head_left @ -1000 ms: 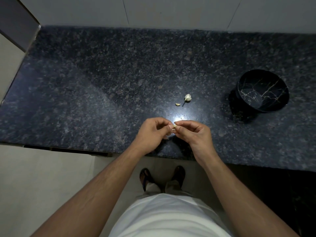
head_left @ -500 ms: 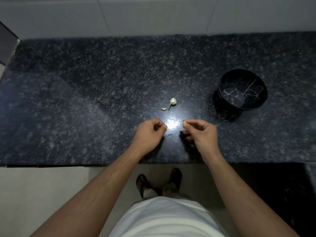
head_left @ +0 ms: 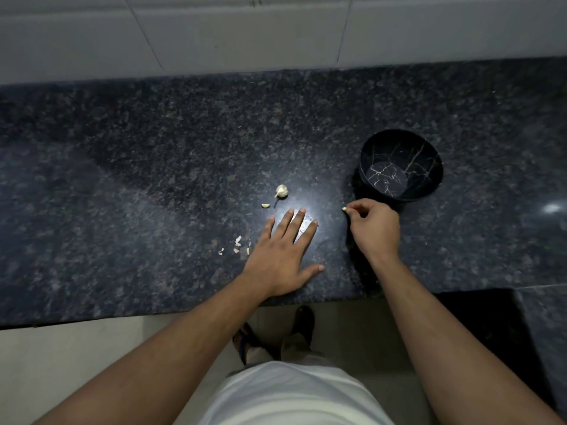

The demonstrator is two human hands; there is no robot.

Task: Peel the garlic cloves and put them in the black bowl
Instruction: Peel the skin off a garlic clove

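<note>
right hand (head_left: 375, 226) pinches garlic clove (head_left: 345, 208) near black bowl (head_left: 429, 187).

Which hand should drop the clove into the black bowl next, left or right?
Right. The right hand already pinches the clove and sits just beside the black bowl. The left hand is spread open over the counter, farther from the bowl and holding nothing.

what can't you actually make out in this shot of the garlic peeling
- Clove, head view: only a tip shows past the right hand; whether it is fully peeled is too small to tell.
- Black bowl: its near wall hides part of the floor inside.
- Counter under the flat left hand: covered.
- Scraps: too small to identify.
</note>
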